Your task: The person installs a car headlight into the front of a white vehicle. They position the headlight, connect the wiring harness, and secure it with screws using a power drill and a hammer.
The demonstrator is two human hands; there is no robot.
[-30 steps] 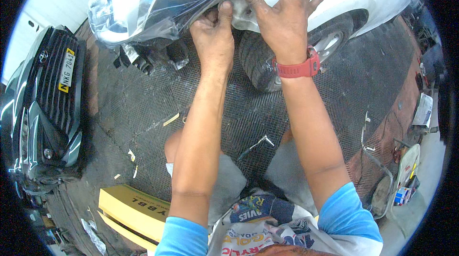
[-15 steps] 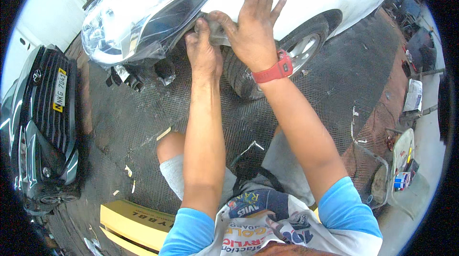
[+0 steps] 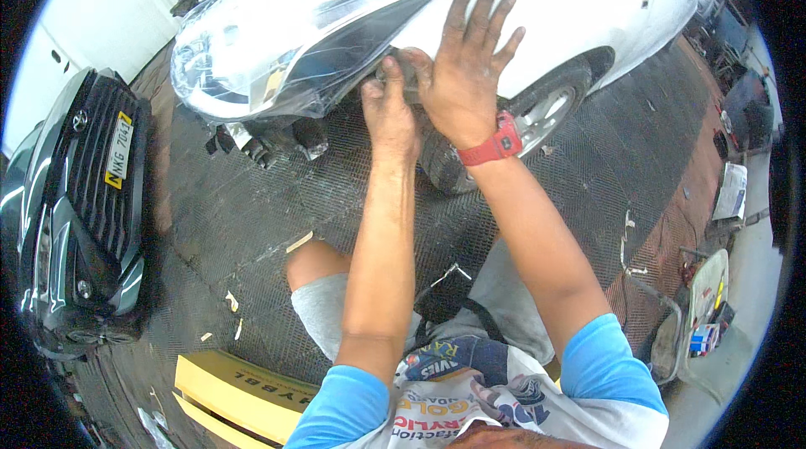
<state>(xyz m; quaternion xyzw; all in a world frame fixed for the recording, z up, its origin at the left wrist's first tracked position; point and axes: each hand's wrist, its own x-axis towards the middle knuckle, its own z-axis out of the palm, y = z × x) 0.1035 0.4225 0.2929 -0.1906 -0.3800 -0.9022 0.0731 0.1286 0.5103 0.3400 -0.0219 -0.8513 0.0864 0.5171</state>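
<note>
A white car's front fender [image 3: 537, 29] fills the upper middle. My right hand [image 3: 467, 88] lies on it with fingers spread, its thumb reaching toward my left hand, and a red watch [image 3: 491, 143] is on that wrist. My left hand [image 3: 392, 117] is closed at the fender's lower front edge, ahead of the wheel, thumb up and fingers curled under. Between the two thumbs shows a greyish patch that I cannot make out. Just behind my hands is the front wheel [image 3: 550, 105]. Clear plastic sheet [image 3: 243, 38] covers the car's nose and a dark gap beside the fender.
A dark car front [image 3: 92, 164] stands on the left. Near my knees lies a yellow panel [image 3: 243, 386]. At right is a metal-framed chair [image 3: 705, 281] with small items on it. Dark ribbed matting [image 3: 269, 197] covers the floor, with tape scraps on it.
The car and both hands sit lower and further right in the picture as the view shifts. Both hands stay at the same part of the fender.
</note>
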